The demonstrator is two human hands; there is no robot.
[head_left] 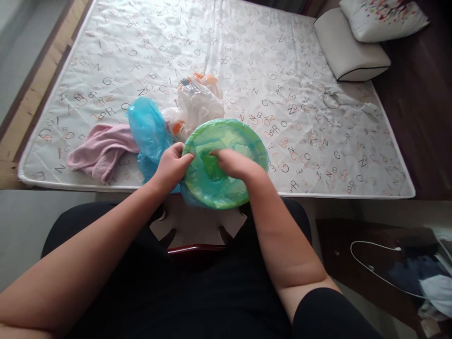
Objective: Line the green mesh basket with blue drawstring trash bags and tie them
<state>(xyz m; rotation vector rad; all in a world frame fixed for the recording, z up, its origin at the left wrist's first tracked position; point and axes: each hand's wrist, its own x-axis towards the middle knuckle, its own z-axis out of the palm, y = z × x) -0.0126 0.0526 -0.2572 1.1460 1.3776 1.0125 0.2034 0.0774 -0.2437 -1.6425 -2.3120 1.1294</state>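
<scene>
A round green bin (226,162) lined with a thin blue plastic bag sits at the near edge of the bed, its mouth facing up. My left hand (171,165) grips the bin's left rim, pinching the bag against it. My right hand (235,164) reaches over the opening with its fingers pressed down into the bag lining. More of the blue bag (148,129) bunches out to the left of the bin.
A pink towel (102,150) lies left of the blue bag. Clear and white plastic bags (196,106) are piled behind the bin. The letter-printed mattress (282,84) carries two pillows (349,47) at the far right. A dark side table (381,263) with a white cable stands lower right.
</scene>
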